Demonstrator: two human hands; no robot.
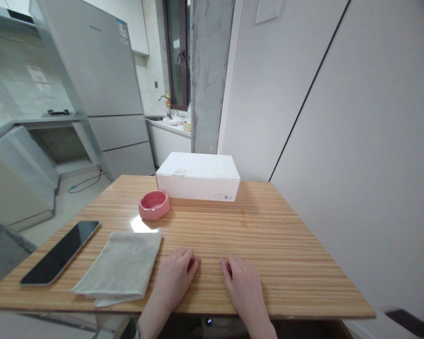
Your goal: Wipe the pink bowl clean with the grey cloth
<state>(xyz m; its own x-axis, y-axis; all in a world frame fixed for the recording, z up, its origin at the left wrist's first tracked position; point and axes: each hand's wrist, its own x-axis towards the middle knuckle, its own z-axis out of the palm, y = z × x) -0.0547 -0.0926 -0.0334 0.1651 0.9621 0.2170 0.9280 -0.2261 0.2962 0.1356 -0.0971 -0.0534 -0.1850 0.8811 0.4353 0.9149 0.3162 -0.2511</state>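
Both of my hands rest palm down on the wooden table (286,245), near its front edge. My left hand (176,275) lies just right of a folded grey cloth (122,268), fingers together and empty. My right hand (242,282) lies flat a little to the right, also empty. A small pink bowl (154,205) stands beyond the cloth. Behind it sits a closed white box (199,176) at the table's far edge. A dark phone (61,252) lies face up at the left, beside the cloth.
A white wall (356,117) runs along the table's right side. A grey fridge (102,84) and kitchen counter with a sink (169,125) stand beyond the table. A blue cable (83,184) lies on the floor at the left.
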